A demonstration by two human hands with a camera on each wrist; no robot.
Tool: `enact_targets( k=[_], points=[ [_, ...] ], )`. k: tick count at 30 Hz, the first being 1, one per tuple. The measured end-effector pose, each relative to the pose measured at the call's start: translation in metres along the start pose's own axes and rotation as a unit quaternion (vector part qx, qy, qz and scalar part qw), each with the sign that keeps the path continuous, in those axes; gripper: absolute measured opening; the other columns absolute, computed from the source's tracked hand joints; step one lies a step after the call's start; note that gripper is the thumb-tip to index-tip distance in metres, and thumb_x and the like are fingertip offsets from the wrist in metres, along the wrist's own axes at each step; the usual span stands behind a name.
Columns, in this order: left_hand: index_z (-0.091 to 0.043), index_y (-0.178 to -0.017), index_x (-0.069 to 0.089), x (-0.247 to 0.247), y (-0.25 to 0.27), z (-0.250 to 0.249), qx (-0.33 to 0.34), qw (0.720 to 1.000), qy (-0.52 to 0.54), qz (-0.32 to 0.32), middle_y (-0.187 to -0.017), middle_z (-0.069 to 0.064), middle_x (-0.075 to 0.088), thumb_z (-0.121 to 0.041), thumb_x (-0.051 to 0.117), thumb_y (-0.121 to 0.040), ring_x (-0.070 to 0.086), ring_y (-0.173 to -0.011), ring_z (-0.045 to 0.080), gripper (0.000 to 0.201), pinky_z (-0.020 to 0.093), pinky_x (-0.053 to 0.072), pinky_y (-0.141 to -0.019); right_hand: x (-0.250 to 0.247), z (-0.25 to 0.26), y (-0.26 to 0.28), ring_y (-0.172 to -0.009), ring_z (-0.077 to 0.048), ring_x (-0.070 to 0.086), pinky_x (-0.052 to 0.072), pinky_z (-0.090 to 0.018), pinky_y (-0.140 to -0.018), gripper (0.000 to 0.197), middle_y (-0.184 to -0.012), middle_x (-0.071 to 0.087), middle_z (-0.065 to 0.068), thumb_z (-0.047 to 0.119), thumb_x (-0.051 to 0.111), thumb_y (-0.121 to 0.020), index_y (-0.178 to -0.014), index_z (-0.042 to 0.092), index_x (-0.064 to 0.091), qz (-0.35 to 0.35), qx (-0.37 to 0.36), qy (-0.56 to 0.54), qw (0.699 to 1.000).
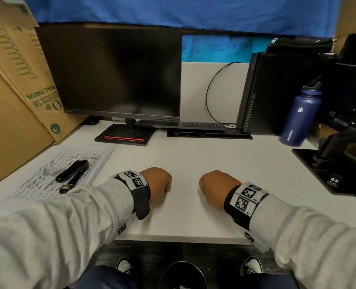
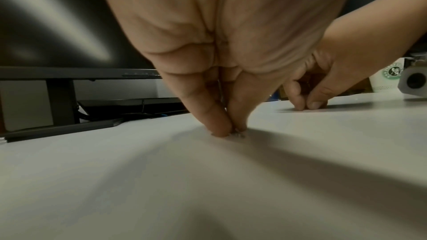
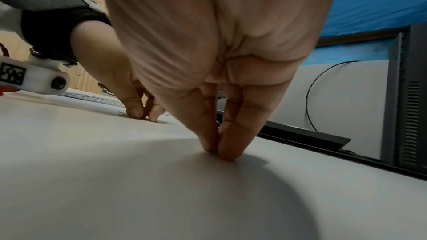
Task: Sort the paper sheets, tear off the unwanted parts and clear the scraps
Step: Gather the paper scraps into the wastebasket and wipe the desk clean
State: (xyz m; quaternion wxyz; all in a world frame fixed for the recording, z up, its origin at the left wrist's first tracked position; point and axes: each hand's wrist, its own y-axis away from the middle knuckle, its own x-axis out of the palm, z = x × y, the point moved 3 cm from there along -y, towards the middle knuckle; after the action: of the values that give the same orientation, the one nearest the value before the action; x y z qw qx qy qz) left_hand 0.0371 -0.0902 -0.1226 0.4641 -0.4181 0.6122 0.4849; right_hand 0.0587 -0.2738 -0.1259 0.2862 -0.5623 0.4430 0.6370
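Observation:
Both hands rest knuckles-up on the white desk [image 1: 193, 159], fingertips pointing down. My left hand [image 1: 162, 185] pinches thumb and finger together on the desktop over tiny paper scraps [image 2: 239, 135]; in its wrist view the left hand [image 2: 233, 132] touches the specks. My right hand [image 1: 204, 186] likewise presses thumb and finger together on the desk; in the right wrist view the right hand [image 3: 218, 150] shows nothing between its tips. A printed paper sheet [image 1: 48, 178] lies at the left, weighted by a black stapler [image 1: 72, 171].
A dark monitor [image 1: 118, 71] and keyboard [image 1: 183, 125] stand behind. A computer tower [image 1: 277, 92] and blue bottle [image 1: 300, 117] are at the right, cardboard boxes [image 1: 12, 90] at the left. A round bin [image 1: 183, 274] sits under the desk between my shoes.

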Motion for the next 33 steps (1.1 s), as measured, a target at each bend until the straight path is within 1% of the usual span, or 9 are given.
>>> enact_targets(
  k=[3,14,16,19,22,24,27,30,33],
  points=[
    [-0.016,-0.109,0.069,-0.001,-0.003,-0.001,-0.01,1.0,0.006,0.004,-0.114,-0.003,0.068,-0.005,0.056,-0.088,0.062,-0.104,0.018,0.028,0.023,0.047,-0.084,-0.001,0.001,-0.003,-0.077,-0.02,0.055,0.04,-0.021,-0.053,0.028,-0.094,0.061,-0.005,-0.001,0.05,-0.086,-0.107,0.004,0.069,0.006,0.006,0.002,1.0],
    [-0.015,-0.09,0.069,-0.005,-0.015,0.002,-0.043,0.999,-0.005,0.027,-0.105,0.001,0.072,-0.01,0.066,-0.082,0.06,-0.086,0.015,0.01,0.024,0.047,-0.072,-0.019,-0.02,-0.01,-0.097,-0.023,0.069,0.057,-0.031,-0.083,0.02,-0.106,0.071,-0.006,0.01,0.066,-0.084,-0.103,0.008,0.071,0.01,0.044,-0.106,0.993],
    [-0.008,-0.094,0.074,-0.008,-0.018,0.011,-0.061,0.998,-0.004,0.01,-0.105,0.004,0.073,-0.014,0.067,-0.081,0.067,-0.094,0.02,0.017,0.029,0.055,-0.08,-0.026,-0.036,-0.005,-0.075,-0.023,0.068,0.058,-0.031,-0.073,0.01,-0.085,0.07,-0.006,0.004,0.065,-0.082,-0.089,0.009,0.069,-0.023,0.084,-0.289,0.953],
    [-0.004,-0.097,0.075,-0.017,-0.017,0.032,-0.123,0.983,0.129,-0.043,-0.096,0.009,0.075,-0.01,0.066,-0.084,0.071,-0.091,0.026,0.017,0.035,0.059,-0.086,-0.023,-0.057,0.008,-0.06,-0.023,0.059,0.056,-0.03,-0.065,0.02,-0.07,0.062,-0.012,-0.01,0.06,-0.081,-0.075,0.008,0.066,-0.066,0.103,-0.586,0.801],
    [0.004,-0.112,0.067,-0.025,-0.007,0.056,-0.187,0.868,0.44,-0.131,-0.1,0.016,0.068,0.004,0.061,-0.089,0.066,-0.08,0.021,0.024,0.034,0.06,-0.082,-0.015,-0.063,0.023,-0.059,-0.018,0.058,0.056,-0.022,-0.056,0.022,-0.071,0.061,-0.01,-0.014,0.058,-0.086,-0.078,0.006,0.063,-0.066,0.079,-0.755,0.648],
    [0.007,-0.117,0.063,-0.026,0.006,0.065,-0.196,0.731,0.624,-0.192,-0.1,0.016,0.065,0.008,0.058,-0.09,0.063,-0.078,0.017,0.028,0.027,0.06,-0.072,-0.01,-0.062,0.036,-0.06,-0.015,0.059,0.057,-0.019,-0.055,0.022,-0.072,0.061,-0.008,-0.012,0.057,-0.088,-0.081,0.008,0.062,-0.054,0.065,-0.827,0.557],
    [-0.002,-0.098,0.066,-0.022,0.032,0.065,-0.196,0.515,0.808,-0.209,-0.09,0.009,0.06,0.006,0.063,-0.089,0.06,-0.076,0.014,0.012,0.017,0.058,-0.055,0.0,-0.056,0.058,-0.066,-0.015,0.06,0.057,-0.018,-0.057,0.02,-0.077,0.06,-0.008,-0.011,0.063,-0.08,-0.084,0.009,0.062,-0.016,0.045,-0.903,0.428],
    [-0.007,-0.082,0.06,-0.011,0.068,0.05,-0.172,0.392,0.893,-0.142,-0.078,0.006,0.054,0.002,0.059,-0.09,0.056,-0.069,0.013,0.012,0.012,0.056,-0.057,0.013,-0.041,0.082,-0.068,-0.015,0.058,0.055,-0.019,-0.056,0.039,-0.08,0.057,-0.009,-0.009,0.084,-0.056,-0.083,0.009,0.063,0.069,-0.029,-0.928,0.364],
    [-0.012,-0.08,0.06,0.016,0.108,0.023,-0.12,0.317,0.94,-0.031,-0.08,0.002,0.055,0.007,0.072,-0.074,0.059,-0.072,0.011,0.023,0.011,0.055,-0.055,0.036,-0.023,0.11,-0.072,-0.015,0.058,0.055,-0.019,-0.059,0.031,-0.081,0.057,-0.009,-0.009,0.082,-0.067,-0.086,0.009,0.065,0.182,-0.098,-0.921,0.33]
  ],
)
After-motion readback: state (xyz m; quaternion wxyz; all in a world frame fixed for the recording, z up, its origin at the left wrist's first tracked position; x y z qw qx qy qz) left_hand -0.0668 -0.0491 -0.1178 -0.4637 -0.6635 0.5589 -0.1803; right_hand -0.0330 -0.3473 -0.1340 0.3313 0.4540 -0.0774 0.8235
